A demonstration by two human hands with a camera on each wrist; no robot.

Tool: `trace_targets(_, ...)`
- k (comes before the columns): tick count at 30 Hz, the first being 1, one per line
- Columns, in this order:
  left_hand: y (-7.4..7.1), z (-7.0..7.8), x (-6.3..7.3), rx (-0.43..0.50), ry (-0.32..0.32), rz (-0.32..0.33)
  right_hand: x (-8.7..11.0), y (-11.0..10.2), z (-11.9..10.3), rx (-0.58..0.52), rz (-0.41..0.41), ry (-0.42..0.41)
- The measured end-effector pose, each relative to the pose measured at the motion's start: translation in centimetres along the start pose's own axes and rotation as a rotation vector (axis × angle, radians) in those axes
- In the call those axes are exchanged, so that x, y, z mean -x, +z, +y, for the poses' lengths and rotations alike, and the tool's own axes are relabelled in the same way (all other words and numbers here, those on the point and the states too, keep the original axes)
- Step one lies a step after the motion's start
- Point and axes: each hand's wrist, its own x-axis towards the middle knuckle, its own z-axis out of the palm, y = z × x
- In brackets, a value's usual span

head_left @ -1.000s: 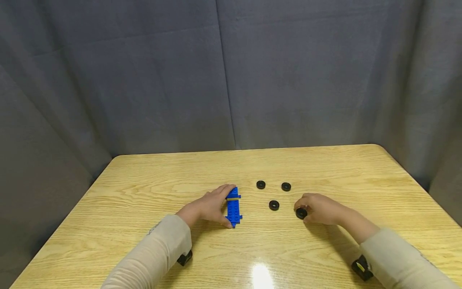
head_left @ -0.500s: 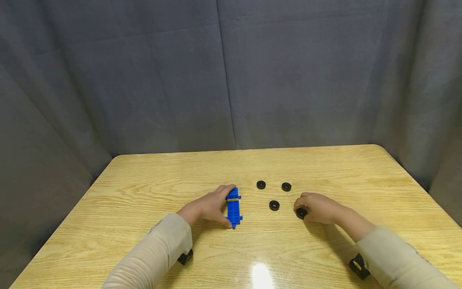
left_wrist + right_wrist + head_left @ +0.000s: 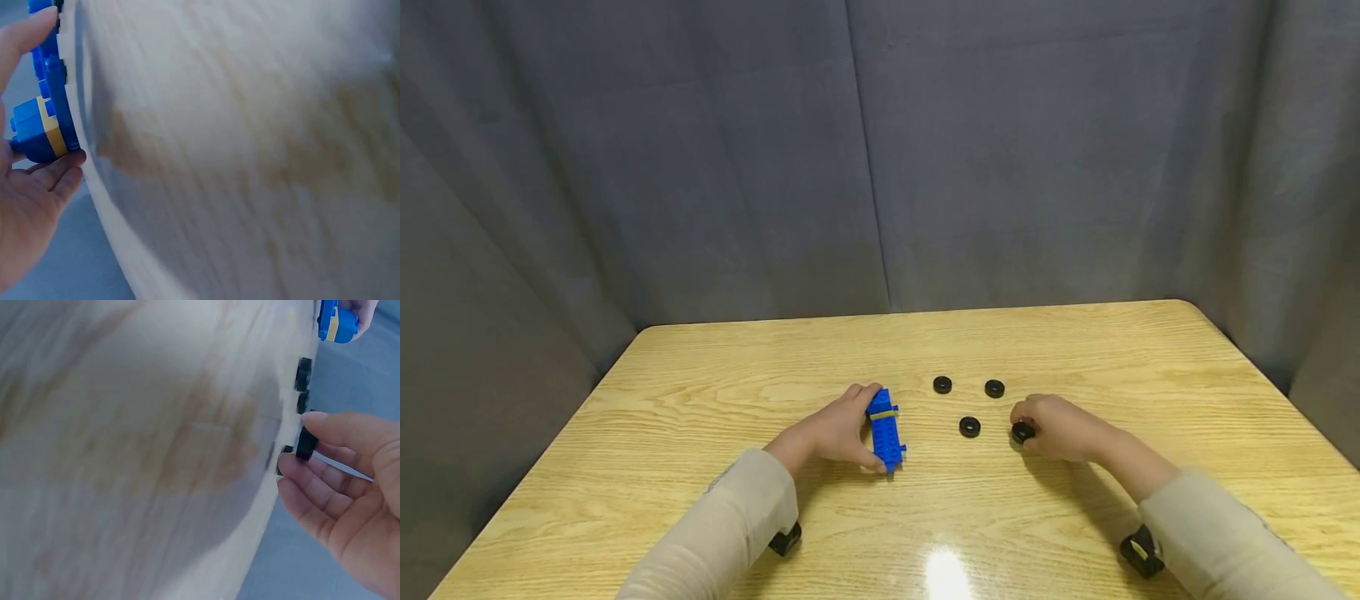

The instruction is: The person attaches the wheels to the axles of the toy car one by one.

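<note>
A blue toy car chassis of studded bricks, with a yellow stripe and small axle stubs, is on the table left of the wheels. My left hand grips it by its two ends, thumb at the near end and fingers at the far end; the left wrist view shows the hand around the chassis. My right hand pinches a small black wheel between thumb and fingers. In the right wrist view that wheel appears lifted and tilted near the fingertips.
Three more black wheels lie flat between the hands: a far left wheel, a far right wheel and a nearer wheel. They rest on a wooden table. A grey curtain hangs behind its far edge.
My right hand has raised its wheel slightly and shifted it a little left and away from me. The chassis has turned slightly in my left hand. The three other wheels stay put.
</note>
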Motion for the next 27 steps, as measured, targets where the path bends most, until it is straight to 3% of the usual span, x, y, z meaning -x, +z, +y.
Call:
trace_targets(10, -0.9, 0.5, 1.1, 0.120, 0.015, 0.115, 0.0, -0.4, -1.4, -0.034, 0.166, 0.047)
trace_targets(16, -1.5, 1.2, 1.7, 0.149, 0.036, 0.178, -0.2, -0.2, -2.4, -0.053, 0.294, 0.031)
trace_targets(27, -2.1, 2.0, 2.5, 0.230, 0.162, 0.231, -0.4, -1.1, -4.5, -0.083, 0.408, -0.014)
